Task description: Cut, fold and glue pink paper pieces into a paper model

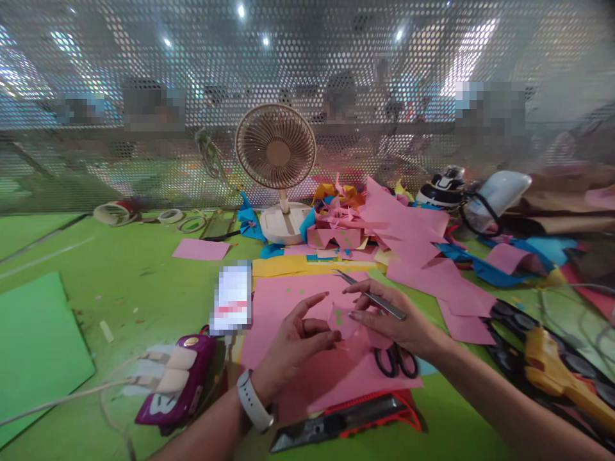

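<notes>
A small pink paper piece [339,322] with green dots is held up between my hands, above a larger pink sheet [288,301]. At its left edge, my left hand [300,336] pinches it between the thumb and a curled finger, with the index finger stretched out above. My right hand [387,314] grips metal tweezers [384,302], tips pointing up and left, while its thumb touches the right edge of the piece. Below my right hand lie black-handled scissors [396,362], their blades hidden. A utility knife [341,419] rests on the front edge of the sheet.
A fan [276,147] stands at the back beside heaped paper scraps [341,218]. To the left are a phone [231,298], a purple power bank [177,381] with cables and a green board [43,346]. A yellow glue gun [557,365] lies right. Perforated metal mesh [168,147] rises behind.
</notes>
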Tool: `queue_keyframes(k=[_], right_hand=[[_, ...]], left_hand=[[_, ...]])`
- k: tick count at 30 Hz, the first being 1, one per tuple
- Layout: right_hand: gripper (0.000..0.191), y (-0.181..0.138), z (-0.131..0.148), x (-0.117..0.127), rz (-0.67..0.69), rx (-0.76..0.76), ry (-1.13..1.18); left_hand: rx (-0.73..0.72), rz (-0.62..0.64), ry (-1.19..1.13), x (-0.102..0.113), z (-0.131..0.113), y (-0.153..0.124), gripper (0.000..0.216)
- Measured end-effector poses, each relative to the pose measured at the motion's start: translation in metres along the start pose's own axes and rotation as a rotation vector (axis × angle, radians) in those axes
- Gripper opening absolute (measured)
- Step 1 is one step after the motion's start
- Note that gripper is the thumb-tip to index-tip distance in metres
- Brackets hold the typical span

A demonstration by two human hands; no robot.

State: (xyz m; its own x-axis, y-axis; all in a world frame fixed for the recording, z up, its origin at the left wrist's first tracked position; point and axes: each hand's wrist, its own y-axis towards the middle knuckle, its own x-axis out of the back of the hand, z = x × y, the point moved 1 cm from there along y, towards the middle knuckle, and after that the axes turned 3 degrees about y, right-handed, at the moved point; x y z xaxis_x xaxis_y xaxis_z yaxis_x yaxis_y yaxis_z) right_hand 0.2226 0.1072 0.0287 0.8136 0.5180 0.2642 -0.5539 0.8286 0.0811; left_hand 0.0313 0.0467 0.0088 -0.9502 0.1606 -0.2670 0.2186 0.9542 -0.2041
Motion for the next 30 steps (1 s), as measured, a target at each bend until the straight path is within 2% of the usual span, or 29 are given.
queue_keyframes(k=[5, 10, 12, 15, 19, 23, 26, 30], right_hand=[[0.032, 0.002, 0.000, 0.001, -0.028, 0.038, -0.022], [0.036, 0.006, -0.002, 0.026, -0.281, 0.132, -0.095], [0.039, 0.006, -0.005, 0.037, -0.326, 0.135, -0.184], [0.038, 0.000, -0.012, 0.045, -0.299, 0.109, -0.304], [0.037, -0.011, -0.021, 0.039, -0.222, 0.042, -0.381], [0.037, -0.012, -0.026, 0.031, -0.205, -0.018, -0.287], [0.034, -0.009, -0.028, 0.026, -0.159, -0.014, -0.170], [0.028, -0.010, -0.030, 0.018, -0.076, 0.089, -0.349]], left_hand=[[0.039, -0.047, -0.012, 0.001, -0.001, 0.000, 0.062], [0.042, -0.155, -0.036, 0.005, -0.008, 0.003, 0.060], [0.009, -0.228, -0.059, 0.007, -0.012, 0.004, 0.059], [-0.054, -0.321, -0.119, 0.010, -0.015, 0.004, 0.059], [-0.122, -0.361, -0.181, 0.014, -0.014, 0.005, 0.057], [-0.258, -0.429, -0.190, 0.020, -0.017, 0.006, 0.054], [-0.317, -0.481, -0.185, 0.022, -0.022, 0.006, 0.052], [-0.318, -0.491, -0.190, 0.023, -0.025, 0.006, 0.055]])
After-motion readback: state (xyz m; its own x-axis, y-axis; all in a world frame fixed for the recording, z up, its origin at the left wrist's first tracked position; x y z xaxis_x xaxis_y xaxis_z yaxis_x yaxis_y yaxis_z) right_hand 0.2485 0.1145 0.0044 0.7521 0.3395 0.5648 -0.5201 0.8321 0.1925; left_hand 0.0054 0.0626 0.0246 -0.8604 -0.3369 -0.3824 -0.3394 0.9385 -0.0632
